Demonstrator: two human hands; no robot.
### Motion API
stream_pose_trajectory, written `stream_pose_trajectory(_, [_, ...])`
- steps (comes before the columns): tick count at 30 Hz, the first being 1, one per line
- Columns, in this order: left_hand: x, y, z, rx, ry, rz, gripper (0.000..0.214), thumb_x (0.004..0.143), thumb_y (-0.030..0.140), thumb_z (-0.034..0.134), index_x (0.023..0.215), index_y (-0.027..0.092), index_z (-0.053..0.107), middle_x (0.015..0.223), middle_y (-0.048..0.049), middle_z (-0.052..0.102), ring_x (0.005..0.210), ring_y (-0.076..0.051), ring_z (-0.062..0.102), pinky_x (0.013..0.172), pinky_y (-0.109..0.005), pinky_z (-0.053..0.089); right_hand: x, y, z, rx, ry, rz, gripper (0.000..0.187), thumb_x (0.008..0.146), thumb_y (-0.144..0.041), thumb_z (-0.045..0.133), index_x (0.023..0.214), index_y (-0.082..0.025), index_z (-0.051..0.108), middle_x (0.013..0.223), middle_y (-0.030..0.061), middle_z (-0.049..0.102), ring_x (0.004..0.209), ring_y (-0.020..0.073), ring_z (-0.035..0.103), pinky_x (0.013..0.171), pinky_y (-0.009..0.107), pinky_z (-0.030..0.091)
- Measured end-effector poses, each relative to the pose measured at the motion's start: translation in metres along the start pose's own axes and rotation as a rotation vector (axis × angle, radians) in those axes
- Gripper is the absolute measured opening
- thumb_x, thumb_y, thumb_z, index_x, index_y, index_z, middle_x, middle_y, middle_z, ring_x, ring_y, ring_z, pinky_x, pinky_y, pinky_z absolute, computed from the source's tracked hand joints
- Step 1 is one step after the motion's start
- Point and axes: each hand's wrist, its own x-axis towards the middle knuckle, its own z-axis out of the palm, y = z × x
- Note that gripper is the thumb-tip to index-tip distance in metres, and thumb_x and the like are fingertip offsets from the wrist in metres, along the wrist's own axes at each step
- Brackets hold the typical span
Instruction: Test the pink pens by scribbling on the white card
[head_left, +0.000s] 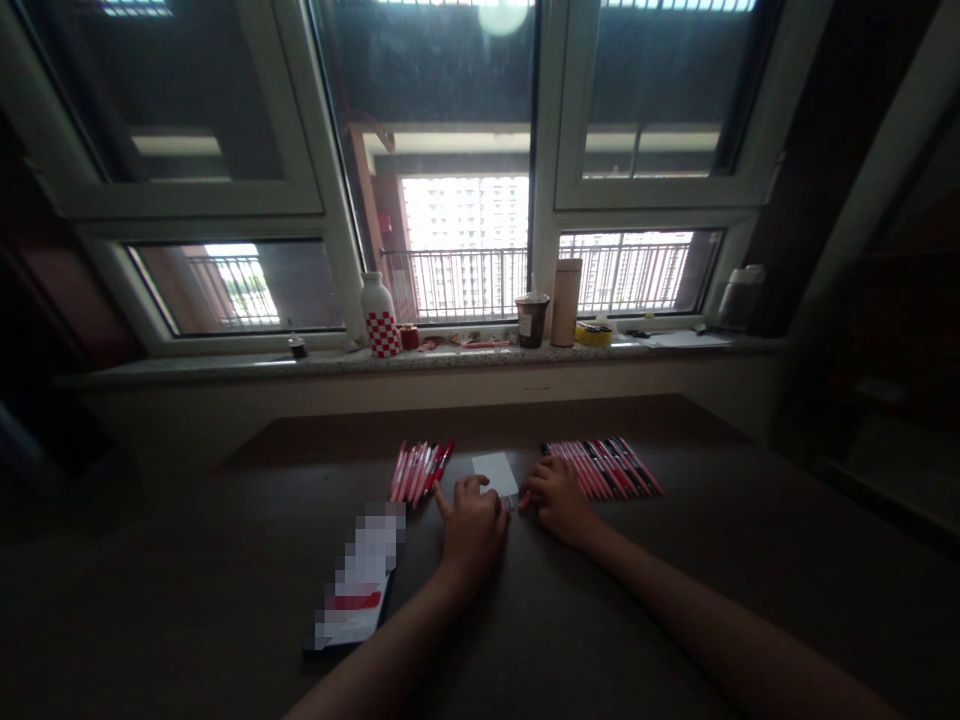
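A small white packet [495,472] with a clear-looking near end lies flat on the dark table between my hands. My left hand [471,530] is bent over its near left corner, thumb and fingers closed at that edge, the little finger stretched out toward the pens. To the right of the packet, my right hand [559,498] has its fingers curled, with a small reddish bit at the fingertips that I cannot make out. Its back lies against a row of red, pink and black pens [607,468]. A smaller bunch of red and pink pens [420,472] lies left of my left hand.
A phone [358,585], its screen blurred out, lies on the table [675,620] by my left forearm. On the windowsill beyond stand a checked white bottle [380,315], a drink cup [532,320], a tan flask [566,303] and a yellow tape roll [594,334].
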Motion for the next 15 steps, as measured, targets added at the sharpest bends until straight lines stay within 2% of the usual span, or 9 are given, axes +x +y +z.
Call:
stream_pose_trajectory(8, [0.0040,-0.0019,0.0028,-0.008,-0.047,0.007,0.015,0.084,0.030,0.051,0.085,0.023,0.064,0.114,-0.0051,0.058,0.113,-0.023,0.047,0.108,-0.066,0.009,0.0005,-0.0001,0.0007,0.028,-0.035,-0.017,0.026,0.071,-0.002,0.059,0.073,-0.025,0.070,0.095,0.0010,0.062,0.105,0.0217,0.041,0.097,0.041,0.023])
stream_pose_trajectory(15, [0.0031,-0.0040,0.0032,-0.019,-0.043,0.015,0.015,0.084,0.030,0.051,0.087,0.024,0.064,0.115,-0.0051,0.058,0.114,-0.023,0.046,0.108,-0.064,0.011,0.0010,0.0024,0.0014,0.052,-0.018,-0.028,0.031,0.073,-0.002,0.057,0.078,-0.028,0.072,0.096,0.0010,0.063,0.104,0.0221,0.043,0.094,0.040,0.028])
